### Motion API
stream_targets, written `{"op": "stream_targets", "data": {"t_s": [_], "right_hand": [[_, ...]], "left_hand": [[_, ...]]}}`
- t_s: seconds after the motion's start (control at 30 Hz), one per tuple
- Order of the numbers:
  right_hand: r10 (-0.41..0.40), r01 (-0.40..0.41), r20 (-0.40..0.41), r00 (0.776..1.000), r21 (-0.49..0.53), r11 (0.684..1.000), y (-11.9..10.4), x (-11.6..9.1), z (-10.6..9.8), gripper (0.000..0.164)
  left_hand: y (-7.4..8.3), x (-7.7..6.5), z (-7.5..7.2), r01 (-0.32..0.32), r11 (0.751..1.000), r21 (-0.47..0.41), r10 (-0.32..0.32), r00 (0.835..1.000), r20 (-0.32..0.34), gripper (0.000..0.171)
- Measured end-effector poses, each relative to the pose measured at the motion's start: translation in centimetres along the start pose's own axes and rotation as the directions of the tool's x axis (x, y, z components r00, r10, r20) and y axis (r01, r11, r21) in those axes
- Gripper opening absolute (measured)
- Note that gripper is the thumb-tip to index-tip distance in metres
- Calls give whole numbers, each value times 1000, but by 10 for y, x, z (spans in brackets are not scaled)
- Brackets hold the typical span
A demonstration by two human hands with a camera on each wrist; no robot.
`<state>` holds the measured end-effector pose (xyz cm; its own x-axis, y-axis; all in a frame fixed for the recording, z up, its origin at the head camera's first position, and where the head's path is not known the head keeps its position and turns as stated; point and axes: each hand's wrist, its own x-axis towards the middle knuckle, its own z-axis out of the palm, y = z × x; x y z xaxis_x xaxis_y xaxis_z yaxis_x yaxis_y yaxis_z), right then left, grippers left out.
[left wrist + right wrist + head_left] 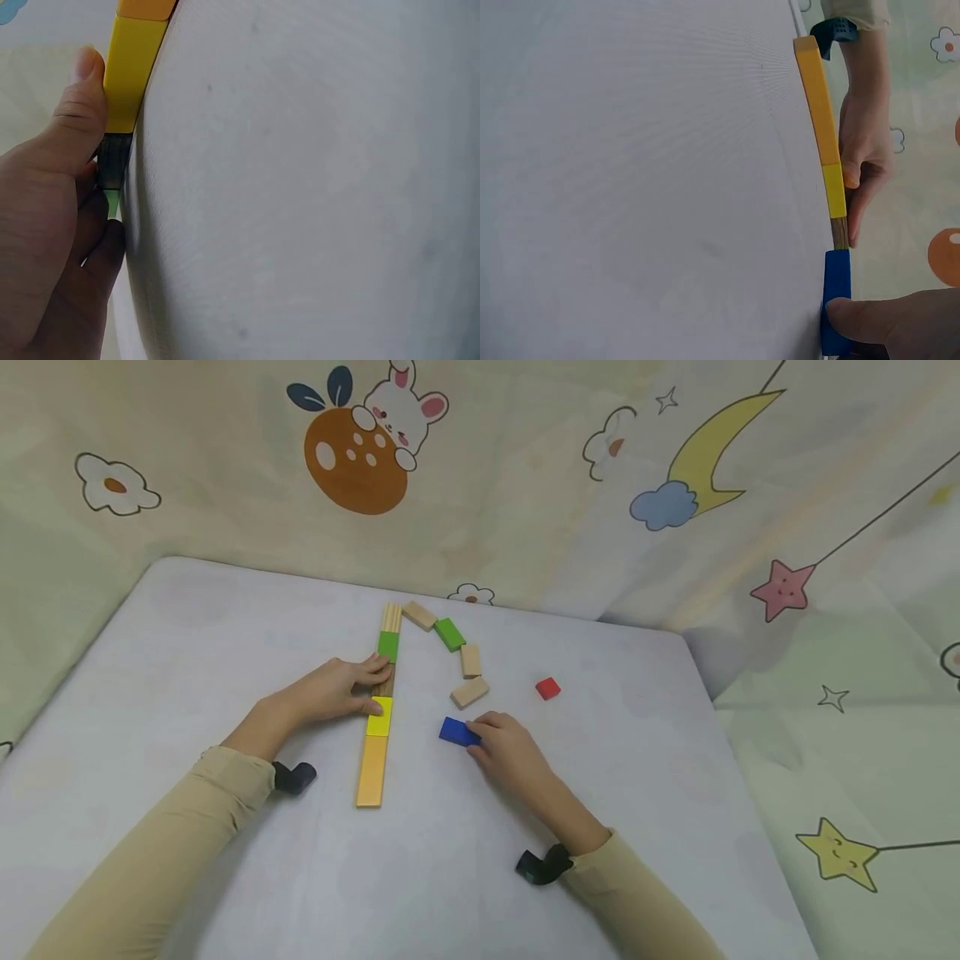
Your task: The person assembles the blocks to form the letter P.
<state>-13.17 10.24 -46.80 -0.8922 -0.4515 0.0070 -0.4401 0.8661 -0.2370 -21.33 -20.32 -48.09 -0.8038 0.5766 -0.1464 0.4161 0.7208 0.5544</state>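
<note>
My left hand (330, 689) lies along the left side of a straight row of blocks. Its thumb touches the yellow block (380, 718), and its fingertips rest by the dark brown block (384, 685) and the green block (388, 645) above. An orange block (372, 772) forms the near end of this row; a pale ridged wooden block (392, 617) forms the far end. Between thumb and fingers my right hand (513, 756) pinches a blue block (454, 732), right of the row. The right wrist view shows the thumb on the blue block's (837, 274) side.
From the row's far end a curve of blocks bends right: a plain wooden block (419, 616), a green block (450, 634), then two more wooden blocks (470, 662). Farther right lies a red block (548, 688). A white cloth covers the table (637, 777); patterned fabric hangs behind.
</note>
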Motion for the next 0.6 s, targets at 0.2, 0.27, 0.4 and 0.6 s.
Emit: {"op": "stream_targets", "data": {"t_s": [0.2,0.27,0.4,0.6], "right_hand": [[-77,78,14,997,-84,993,-9,17,1,36],[-88,90,24,996,-92,992,-11,22,0,36],[-100,106,50,994,-117,988,-15,33,-2,36],[-114,128,90,989,-171,977,-16,48,-5,37]], "left_hand": [[-1,-1,0,4,1000,-7,-4,1000,9,77],[-1,-1,0,8,1000,-4,-8,1000,9,77],[-1,-1,-1,4,1000,-1,-4,1000,12,76],[-2,-1,0,6,1000,-9,-6,1000,5,73]]}}
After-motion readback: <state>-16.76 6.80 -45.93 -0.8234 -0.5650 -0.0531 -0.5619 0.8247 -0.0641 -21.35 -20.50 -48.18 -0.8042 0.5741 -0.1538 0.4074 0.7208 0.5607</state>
